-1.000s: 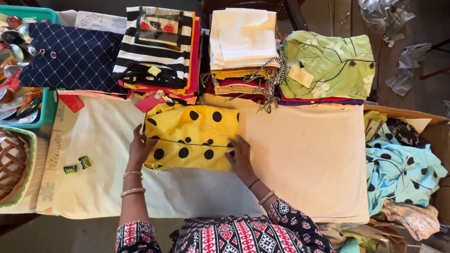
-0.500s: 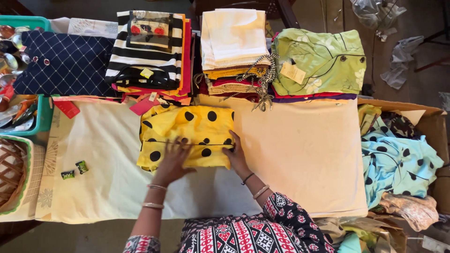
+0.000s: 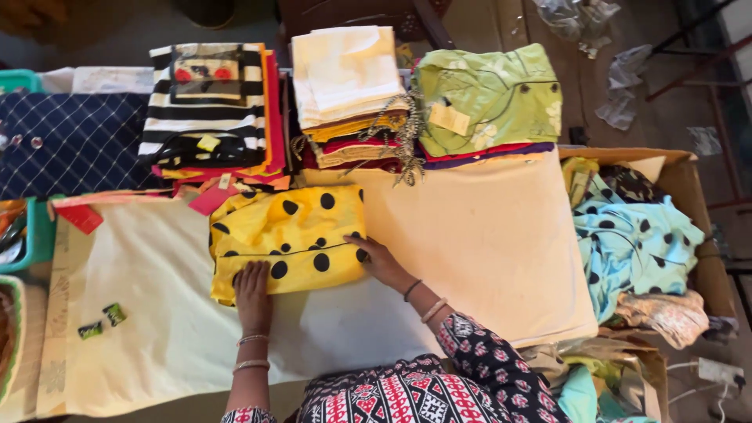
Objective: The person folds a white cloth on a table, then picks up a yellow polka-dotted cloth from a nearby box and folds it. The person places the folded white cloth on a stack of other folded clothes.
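A folded yellow cloth with black dots [image 3: 294, 235] lies on a cream sheet [image 3: 486, 243] that covers the table. My left hand [image 3: 252, 290] rests flat on the cloth's near left corner, fingers pointing away from me. My right hand [image 3: 377, 258] presses on the cloth's near right edge, fingers spread. Neither hand grips the fabric; both lie on top of it.
Behind the cloth stand stacks of folded fabric: black-and-white striped [image 3: 207, 94], cream on mixed colours [image 3: 345, 78], light green [image 3: 489, 98], navy quilted [image 3: 66, 141]. A cardboard box [image 3: 689, 188] at the right holds turquoise dotted cloth [image 3: 634, 239]. Two small green wrapped pieces [image 3: 103, 321] lie at the left.
My left hand moved from the cloth's middle fold back to its near left corner. The cloth looks flatter and more squarely folded. The view shifted slightly right.
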